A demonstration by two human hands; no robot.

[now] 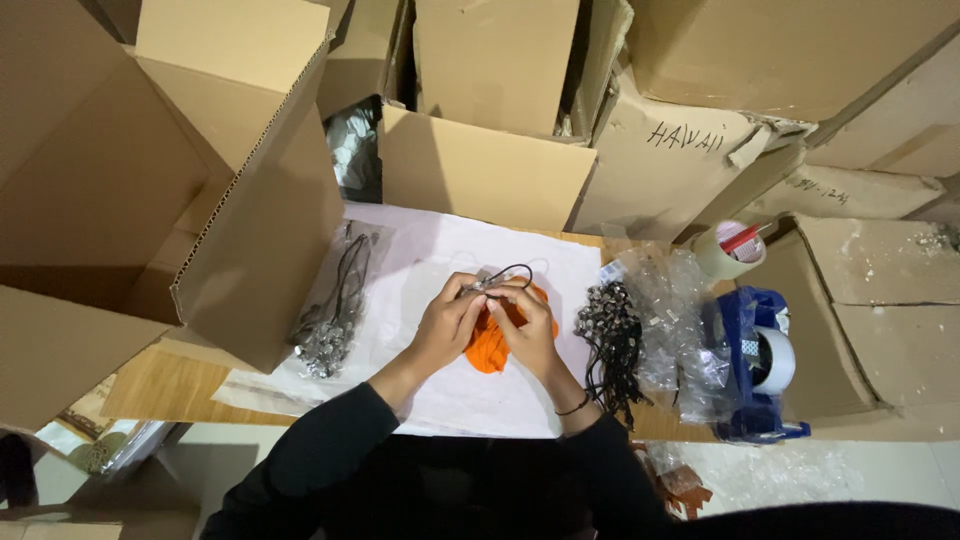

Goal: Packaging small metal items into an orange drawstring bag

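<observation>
My left hand (447, 322) and my right hand (527, 325) meet over a white sheet (440, 250) on the wooden table. Together they pinch a thin black cord (510, 271) with a small metal piece, its loop arching above my fingers. Under my hands lies an orange piece of cloth or pouch (487, 347). A black band circles my right wrist. Both sleeves are black.
A pile of black cords with metal charms (608, 335) lies right of my hands; another bundle in clear plastic (335, 315) lies left. Clear bags (675, 300), a blue tape dispenser (755, 365) and a tape roll (730, 250) sit at right. Cardboard boxes (480, 170) ring the table.
</observation>
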